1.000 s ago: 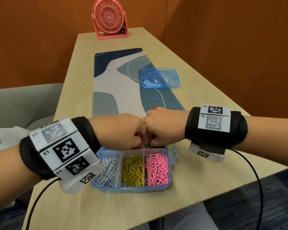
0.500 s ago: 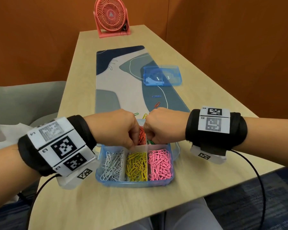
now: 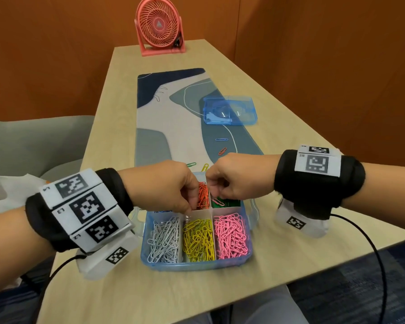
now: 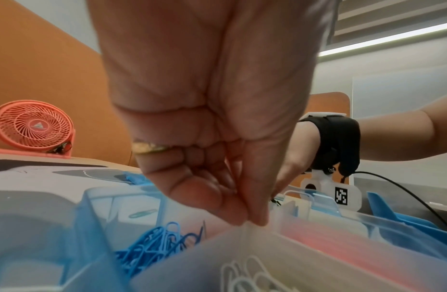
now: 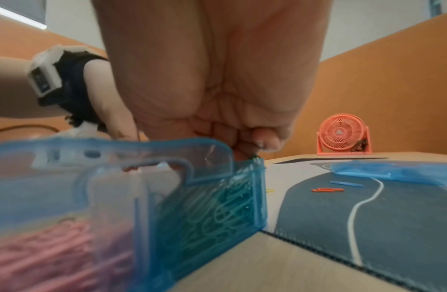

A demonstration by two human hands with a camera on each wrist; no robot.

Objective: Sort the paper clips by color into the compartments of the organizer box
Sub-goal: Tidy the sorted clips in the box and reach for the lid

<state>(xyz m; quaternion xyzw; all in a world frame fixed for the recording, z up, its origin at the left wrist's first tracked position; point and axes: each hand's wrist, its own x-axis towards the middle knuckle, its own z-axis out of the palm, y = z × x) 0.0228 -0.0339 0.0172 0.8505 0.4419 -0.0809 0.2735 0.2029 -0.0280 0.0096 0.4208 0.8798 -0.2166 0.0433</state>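
Note:
The blue organizer box (image 3: 197, 265) sits near the table's front edge. It holds white (image 3: 165, 239), yellow (image 3: 199, 239), pink (image 3: 230, 237), orange (image 3: 203, 195), green (image 3: 228, 203) and blue paper clips (image 4: 157, 243), each in its own compartment. One pink clip (image 3: 218, 202) lies among the green ones. My left hand (image 3: 187, 208) pinches its thumb and fingers together over the centre dividers (image 4: 250, 221), with no clip showing between them. My right hand (image 3: 214, 183) is curled above the green compartment, and a dark green clip (image 5: 255, 156) sits at its fingertips.
Loose clips lie on the patterned mat (image 3: 173, 127) beyond the box: blue (image 3: 221, 139), orange (image 3: 222, 150), green (image 3: 191, 164) and yellow (image 3: 205, 167). The box's blue lid (image 3: 229, 110) rests farther back on the right. A pink fan (image 3: 159, 26) stands at the far end.
The two hands, pressed together above the box a second ago, have parted. The left has dropped to the dividers and the right has moved over the green compartment.

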